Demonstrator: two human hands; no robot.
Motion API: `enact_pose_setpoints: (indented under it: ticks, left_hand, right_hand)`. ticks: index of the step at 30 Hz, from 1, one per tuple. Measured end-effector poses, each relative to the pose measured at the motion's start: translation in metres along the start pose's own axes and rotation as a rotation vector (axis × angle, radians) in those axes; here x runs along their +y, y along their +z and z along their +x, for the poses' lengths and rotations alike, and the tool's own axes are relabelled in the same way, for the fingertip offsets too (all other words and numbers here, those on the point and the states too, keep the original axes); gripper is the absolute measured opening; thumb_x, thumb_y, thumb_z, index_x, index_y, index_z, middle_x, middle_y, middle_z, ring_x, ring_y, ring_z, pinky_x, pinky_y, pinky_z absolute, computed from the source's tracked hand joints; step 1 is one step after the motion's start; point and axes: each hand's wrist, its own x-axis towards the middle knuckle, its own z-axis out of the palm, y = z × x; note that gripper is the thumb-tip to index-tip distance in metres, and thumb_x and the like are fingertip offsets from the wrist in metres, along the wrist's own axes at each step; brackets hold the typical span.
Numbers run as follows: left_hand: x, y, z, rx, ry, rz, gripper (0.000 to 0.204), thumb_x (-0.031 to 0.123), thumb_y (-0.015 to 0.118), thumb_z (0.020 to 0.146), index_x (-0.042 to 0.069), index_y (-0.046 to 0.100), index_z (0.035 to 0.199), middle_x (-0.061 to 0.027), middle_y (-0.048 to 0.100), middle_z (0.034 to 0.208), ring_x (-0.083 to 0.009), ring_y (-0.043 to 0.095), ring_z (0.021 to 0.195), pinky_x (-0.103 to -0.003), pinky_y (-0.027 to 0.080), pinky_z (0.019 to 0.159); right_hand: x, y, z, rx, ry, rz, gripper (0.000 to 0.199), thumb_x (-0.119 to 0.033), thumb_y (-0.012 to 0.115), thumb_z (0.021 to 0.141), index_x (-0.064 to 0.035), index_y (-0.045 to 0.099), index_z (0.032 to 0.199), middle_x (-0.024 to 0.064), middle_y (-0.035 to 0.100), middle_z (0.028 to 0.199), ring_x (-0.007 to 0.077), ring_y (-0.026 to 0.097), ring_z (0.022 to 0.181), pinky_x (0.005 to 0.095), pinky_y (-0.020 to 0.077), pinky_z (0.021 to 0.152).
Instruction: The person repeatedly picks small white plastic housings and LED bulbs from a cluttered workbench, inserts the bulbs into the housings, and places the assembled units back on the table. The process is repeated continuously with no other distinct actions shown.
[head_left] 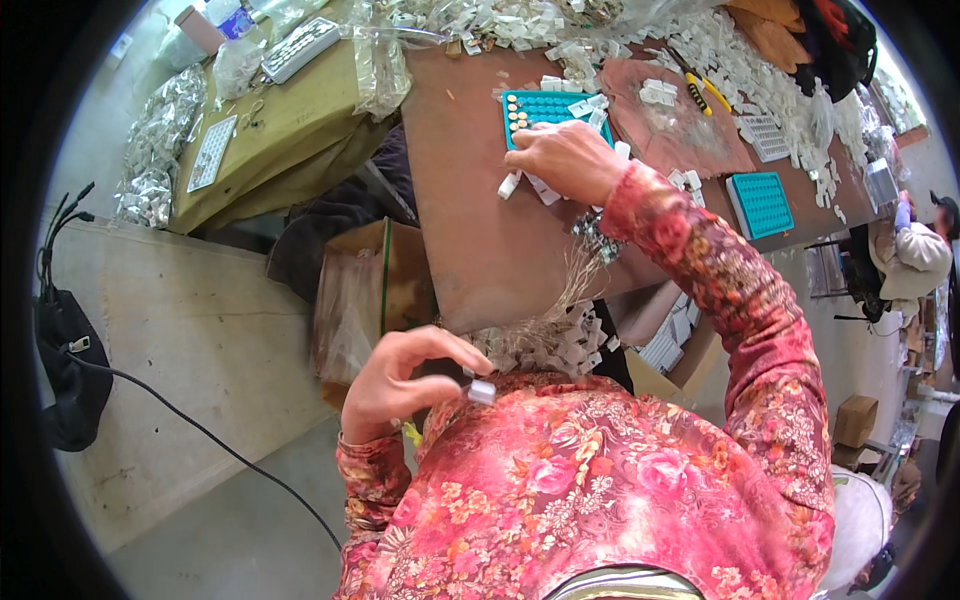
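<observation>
My left hand (405, 378) is raised before my body at the table's near edge, thumb and forefinger curved toward each other. A small white plastic piece (481, 391), slightly blurred, sits at those fingertips. My right hand (568, 158) reaches over the near side of a teal tray (548, 103) with rows of pockets. Its fingers are bent together and point down; whatever they pinch is hidden. Several round gold-coloured discs (516, 115) stand in the tray's left pockets. White plastic pieces (597, 112) lie on the tray's right side, and another white piece (509, 185) is just below the hand.
A second teal tray (760, 204) lies to the right. Yellow-handled pliers (697, 92) rest on a reddish cloth (650, 120). Heaped white pieces (770, 95) line the far edge. Thin wires (565, 290) hang over the near edge beside a cardboard box (372, 270). Another person (915, 255) is at far right.
</observation>
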Motion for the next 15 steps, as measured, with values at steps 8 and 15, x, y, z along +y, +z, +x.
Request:
enact_pose_setpoints:
  ticks: [8, 15]
  left_hand:
    - [-0.014, 0.009, 0.082, 0.415, 0.094, -0.121, 0.021, 0.019, 0.051, 0.101, 0.000, 0.055, 0.111, -0.0104, 0.065, 0.105, -0.0128, 0.064, 0.085, -0.023, 0.052, 0.069]
    - [-0.031, 0.010, 0.105, 0.358, 0.028, -0.326, 0.014, 0.012, 0.065, 0.093, 0.006, 0.058, 0.103, -0.0004, 0.064, 0.091, -0.0069, 0.061, 0.078, -0.021, 0.049, 0.065]
  right_hand:
    - [-0.031, -0.057, -0.032, 0.250, -0.236, 0.015, 0.018, -0.020, 0.064, 0.072, -0.0156, 0.064, 0.089, -0.0023, 0.055, 0.082, 0.0147, 0.064, 0.082, 0.0297, 0.0515, 0.070]
    - [-0.038, -0.061, -0.056, 0.264, 0.310, 0.282, 0.017, -0.024, 0.065, 0.082, -0.0131, 0.066, 0.095, 0.0041, 0.066, 0.088, 0.0221, 0.066, 0.084, 0.0356, 0.0517, 0.069]
